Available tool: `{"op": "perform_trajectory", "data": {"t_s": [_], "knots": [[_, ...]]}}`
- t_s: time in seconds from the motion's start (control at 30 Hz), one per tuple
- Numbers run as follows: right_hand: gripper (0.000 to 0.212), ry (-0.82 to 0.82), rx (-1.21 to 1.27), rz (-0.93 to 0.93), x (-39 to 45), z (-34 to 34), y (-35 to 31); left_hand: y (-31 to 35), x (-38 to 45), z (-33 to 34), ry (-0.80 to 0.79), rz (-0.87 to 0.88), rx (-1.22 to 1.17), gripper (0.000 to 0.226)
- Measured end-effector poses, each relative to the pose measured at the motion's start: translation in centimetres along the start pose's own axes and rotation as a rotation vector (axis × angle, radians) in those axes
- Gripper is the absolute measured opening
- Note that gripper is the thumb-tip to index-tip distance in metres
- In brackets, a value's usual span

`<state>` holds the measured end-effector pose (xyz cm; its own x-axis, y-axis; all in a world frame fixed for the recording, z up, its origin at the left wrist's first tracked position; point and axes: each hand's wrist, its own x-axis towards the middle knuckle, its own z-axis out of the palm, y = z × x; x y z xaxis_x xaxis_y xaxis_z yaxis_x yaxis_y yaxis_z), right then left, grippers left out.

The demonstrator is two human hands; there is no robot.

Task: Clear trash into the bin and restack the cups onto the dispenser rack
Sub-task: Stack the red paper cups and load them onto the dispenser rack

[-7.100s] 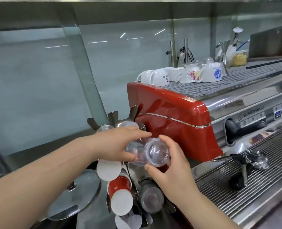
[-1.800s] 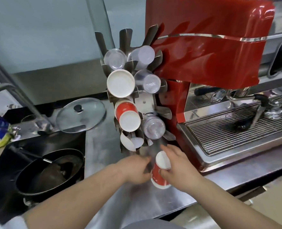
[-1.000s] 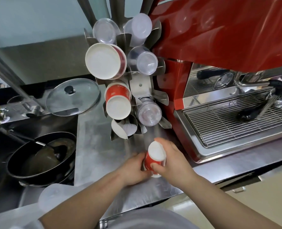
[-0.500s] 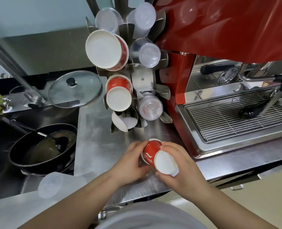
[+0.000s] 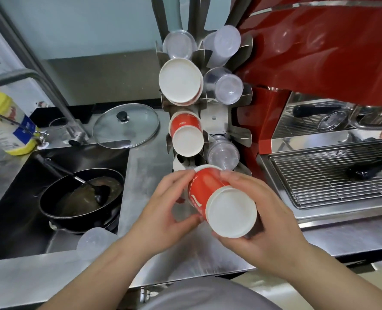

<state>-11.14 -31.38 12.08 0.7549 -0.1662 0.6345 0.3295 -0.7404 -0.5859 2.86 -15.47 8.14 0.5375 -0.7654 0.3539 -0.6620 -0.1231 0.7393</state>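
A stack of red paper cups (image 5: 210,193) lies tilted between both hands, its white base toward me and its rim toward the rack. My left hand (image 5: 163,211) grips the stack's left side. My right hand (image 5: 259,218) wraps the right side and the base end. Just beyond stands the steel dispenser rack (image 5: 217,117). Its slots hold clear plastic cups (image 5: 228,88), a large white-based cup stack (image 5: 180,80) and a smaller red cup stack (image 5: 186,135). The held stack's rim sits right at the rack's lowest slots.
A red espresso machine (image 5: 319,52) with a wire drip tray (image 5: 333,173) fills the right. At left a sink holds a black pan (image 5: 80,198) with a ladle. A glass lid (image 5: 125,125), a tap (image 5: 26,74) and a yellow bottle (image 5: 9,126) stand behind; a clear cup (image 5: 96,242) lies near the sink edge.
The red cup stack has been lifted off the counter, tipped onto its side and raised toward the rack's lowest slots. Both hands stayed on it.
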Motion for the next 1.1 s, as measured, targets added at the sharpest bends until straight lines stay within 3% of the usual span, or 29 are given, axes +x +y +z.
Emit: {"op": "perform_trajectory", "data": {"t_s": [0.4, 0.63, 1.0, 1.1], "knots": [[0.073, 0.044, 0.065, -0.279, 4.8, 0.0, -1.3, 1.3, 2.3, -4.4, 0.159, 0.191, 0.207, 0.073], [0.065, 0.062, 0.066, -0.230, 6.6, 2.1, 0.1, 0.0, 4.2, -4.9, 0.151, 0.173, 0.224, 0.078], [0.076, 0.048, 0.004, -0.116, 8.6, 4.6, 3.6, -2.4, 7.4, -6.2, 0.028, 0.115, 0.235, 0.075], [0.071, 0.027, 0.016, -0.093, 9.2, 4.9, 4.3, -3.2, 8.2, -6.4, 0.020, 0.095, 0.225, 0.077]]}}
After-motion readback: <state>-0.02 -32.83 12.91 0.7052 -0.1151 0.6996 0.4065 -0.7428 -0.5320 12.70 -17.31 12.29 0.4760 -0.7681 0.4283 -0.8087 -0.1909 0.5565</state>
